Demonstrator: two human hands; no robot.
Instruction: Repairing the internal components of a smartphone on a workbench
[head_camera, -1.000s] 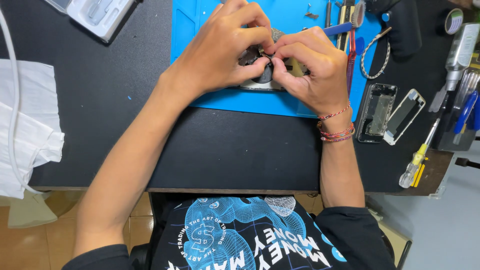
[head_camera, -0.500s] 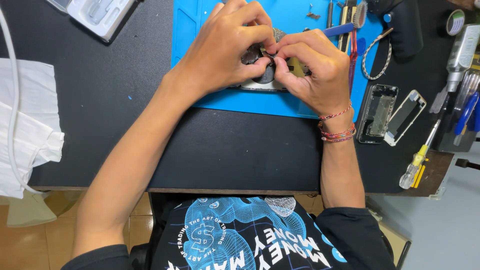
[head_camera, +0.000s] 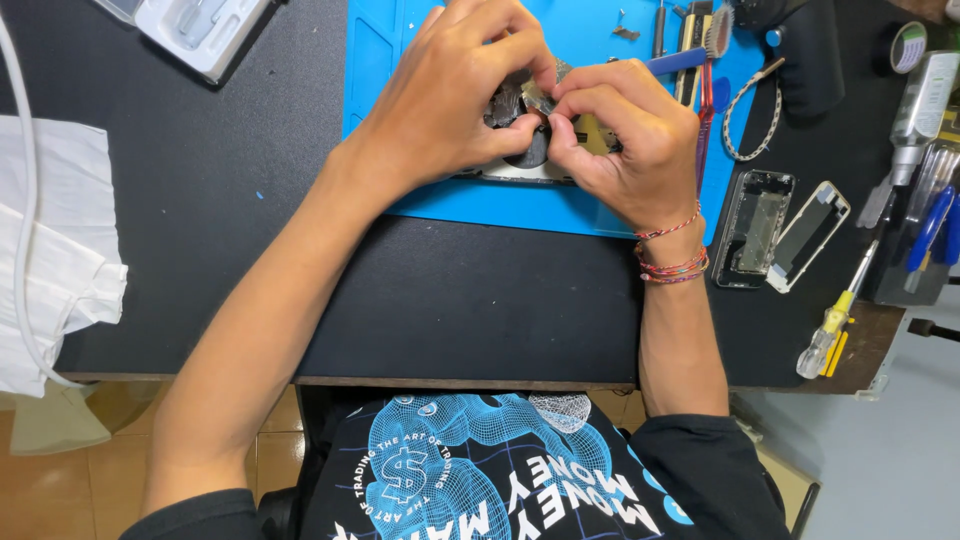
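A black table (head_camera: 200, 220) carries a blue mat (head_camera: 520, 205), where a small opened device (head_camera: 525, 150) lies mostly hidden under both hands. The left hand (head_camera: 450, 105) steadies it while the right hand (head_camera: 630, 140) pinches a tiny part at its top. Judging by this, the work is midway; loose phone frames (head_camera: 780, 225) wait aside.

A small dark device (head_camera: 520, 125) was pinched between left hand (head_camera: 455, 105) and right hand (head_camera: 630, 140) over a blue mat (head_camera: 400, 60); a yellow-handled screwdriver (head_camera: 835, 320) was seen well apart.
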